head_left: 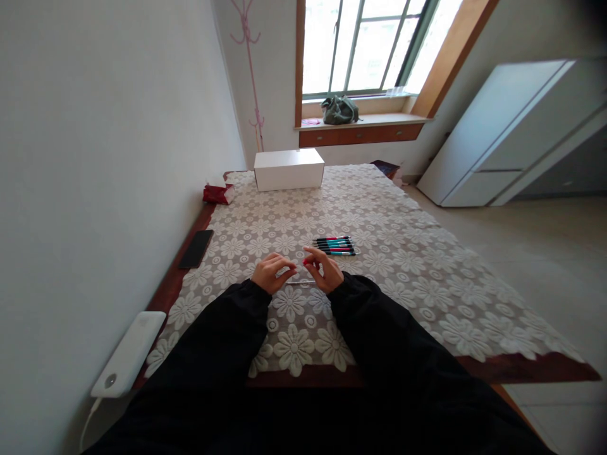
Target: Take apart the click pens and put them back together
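Note:
Both hands are over the near middle of the lace tablecloth (293,344), fingertips facing each other with a small gap. My left hand (274,272) is closed in a pinch; whatever is between its fingertips is too small to make out. My right hand (325,270) pinches a small red piece (305,261) between thumb and forefinger. On the cloth just below the hands lies a thin pale rod (300,282), its right end near my right wrist. Just beyond my right hand, several pens (334,246) in black, red and teal lie side by side in a row.
A white box (289,170) stands at the table's far end. Along the left edge are a red packet (219,194), a black phone (196,249) and a white device with a cable (130,354). The wall rises close on the left.

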{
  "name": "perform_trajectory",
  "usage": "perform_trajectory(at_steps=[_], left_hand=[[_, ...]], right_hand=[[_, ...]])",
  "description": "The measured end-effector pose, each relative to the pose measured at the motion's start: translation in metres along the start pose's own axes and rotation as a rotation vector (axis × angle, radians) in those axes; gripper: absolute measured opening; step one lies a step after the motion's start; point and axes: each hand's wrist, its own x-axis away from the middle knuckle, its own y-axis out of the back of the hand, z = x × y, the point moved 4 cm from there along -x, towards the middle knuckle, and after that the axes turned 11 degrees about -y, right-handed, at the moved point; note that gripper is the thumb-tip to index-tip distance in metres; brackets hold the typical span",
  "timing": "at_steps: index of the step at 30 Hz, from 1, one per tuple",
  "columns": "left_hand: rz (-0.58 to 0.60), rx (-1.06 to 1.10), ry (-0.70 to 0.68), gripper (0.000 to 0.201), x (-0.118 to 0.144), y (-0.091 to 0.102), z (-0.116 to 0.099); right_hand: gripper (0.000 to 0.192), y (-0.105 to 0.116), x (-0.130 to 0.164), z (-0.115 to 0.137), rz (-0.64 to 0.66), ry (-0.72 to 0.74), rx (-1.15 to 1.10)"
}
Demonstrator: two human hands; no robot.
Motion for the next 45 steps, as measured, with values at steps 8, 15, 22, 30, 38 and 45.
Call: perform_trajectory(at_steps=[8,15,22,30,38,45], left_hand=[[0.272,-0.017,0.012,0.009,0.005,-0.015,0.004],[0.251,-0.002,-0.031,0.007,0.007,-0.019,0.009],[0.236,-0.023,-0.021,0.008,0.006,-0.018,0.008],[0.251,-0.045,-0.026,0.006,0.005,-0.019,0.007],[-0.019,-0.203,0.208,0.006,0.005,0.0,0.015],[-0.024,-0.209,0.242,0.008,0.005,0.0,0.016]], right_hand=[[0.025,0.022,-0.005,0.007,-0.232,-0.075,-0.046],[0.024,0.02,-0.008,-0.015,-0.31,-0.07,-0.01],[0.02,0.02,-0.013,-0.023,-0.257,-0.026,0.065],[0.02,0.018,-0.012,-0.016,-0.216,-0.031,0.084],[0.017,0.011,-0.01,-0.028,-0.143,-0.047,0.131],[0.018,0.004,-0.007,-0.034,-0.091,-0.074,0.172]])
